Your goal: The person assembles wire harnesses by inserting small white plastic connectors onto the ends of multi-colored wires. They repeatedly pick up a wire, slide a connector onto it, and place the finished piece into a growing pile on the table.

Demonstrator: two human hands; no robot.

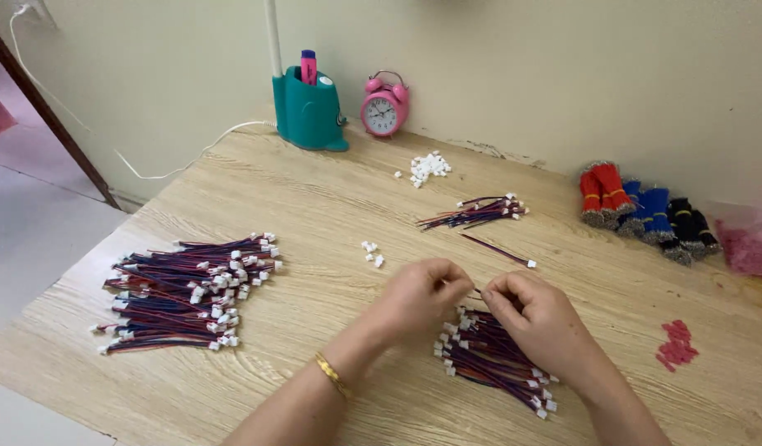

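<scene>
Pale wood-grain table (331,198) fills most of the view, its left edge running diagonally from the near left corner up toward the wall, with bare floor beyond it.

Nearest the front edge, right of centre, lies a small heap of red-and-blue wires with white plugs (492,363). Both hands work just above its far end. The left hand (418,297), a gold bangle (333,377) on its wrist, has its fingers curled shut with thumb and fingertips pinched together. The right hand (534,314) is closed the same way, and the two sets of fingertips meet on a thin dark wire (478,291) between them; what else they grip is hidden.

Toward the left edge sits a larger pile of finished wires (187,293), well apart from the hands, with bare wood between.

Open table lies just beyond the hands, broken only by a few loose white connectors (372,253) and a single wire (498,249). Farther back is a small bundle of wires (476,212), then a scatter of white connectors (429,167).

Near the right edge lie red scraps (677,343), and farther back bundles of red, blue and black wire (645,211) beside a pink bag (749,248).

At the far edge, against the wall, stand a teal lamp base (309,111) and a pink alarm clock (384,106).
</scene>
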